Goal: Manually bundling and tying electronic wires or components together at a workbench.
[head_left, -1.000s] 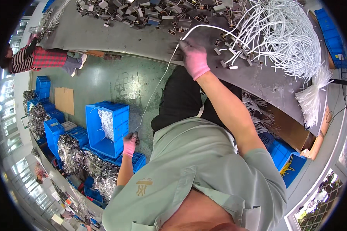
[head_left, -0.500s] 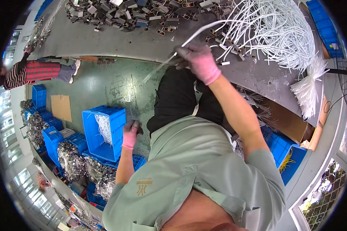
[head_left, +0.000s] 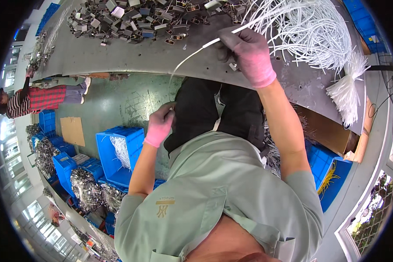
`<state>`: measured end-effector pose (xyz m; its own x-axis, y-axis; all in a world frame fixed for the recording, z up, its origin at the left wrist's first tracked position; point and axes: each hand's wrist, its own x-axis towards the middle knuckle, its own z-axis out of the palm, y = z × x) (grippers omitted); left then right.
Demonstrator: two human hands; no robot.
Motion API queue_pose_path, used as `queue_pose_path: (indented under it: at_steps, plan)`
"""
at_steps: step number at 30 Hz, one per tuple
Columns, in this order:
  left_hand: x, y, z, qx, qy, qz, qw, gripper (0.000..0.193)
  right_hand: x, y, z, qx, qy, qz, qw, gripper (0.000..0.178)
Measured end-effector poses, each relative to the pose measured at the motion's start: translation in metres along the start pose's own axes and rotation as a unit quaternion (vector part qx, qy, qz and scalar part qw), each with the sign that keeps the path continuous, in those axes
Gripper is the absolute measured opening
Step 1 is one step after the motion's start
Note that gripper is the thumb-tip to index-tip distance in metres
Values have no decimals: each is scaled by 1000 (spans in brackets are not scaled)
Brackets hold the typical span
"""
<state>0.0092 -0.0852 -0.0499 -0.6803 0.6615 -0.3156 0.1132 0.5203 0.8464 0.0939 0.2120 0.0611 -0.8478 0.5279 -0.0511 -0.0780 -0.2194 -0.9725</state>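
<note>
My right hand [head_left: 249, 50], in a pink glove with dark grey fingers, is closed on a white cord [head_left: 212, 43] above the near edge of the table. A thinner pale strand [head_left: 188, 57] runs out of the cord's end and curves down toward my left side. My left hand [head_left: 161, 122], gloved the same way, is beside my left thigh with its fingers pressed together. The strand's lower end fades above that hand, and I cannot make out what its fingertips hold. Behind my right hand, a large heap of white cords [head_left: 312, 35] covers the table's right part.
Many small metal-and-black parts [head_left: 135, 22] lie along the far side of the grey table [head_left: 118, 50]. A tied white bundle [head_left: 347, 98] hangs at the right edge. Blue crates [head_left: 131, 159] stand on the floor at left. A person in a red checked apron [head_left: 46, 98] stands farther left.
My right hand has moved right and slightly up with the white cord. My left hand has risen toward the strand's lower end, and its fingers are now pressed together.
</note>
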Motion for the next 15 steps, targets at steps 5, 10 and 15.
queue_pose_path:
  at_steps: [5,10,15]
  plan:
    - [28,5,23,89,26,234,968,22,-1,1,0,16,-42,19,999,23]
    - [50,39,10,23,-120,73,990,17,3,-18,-32,-38,34,33,998,27]
    - [54,60,18,248,-279,128,919,29,0,-28,-53,-272,172,-40,946,24]
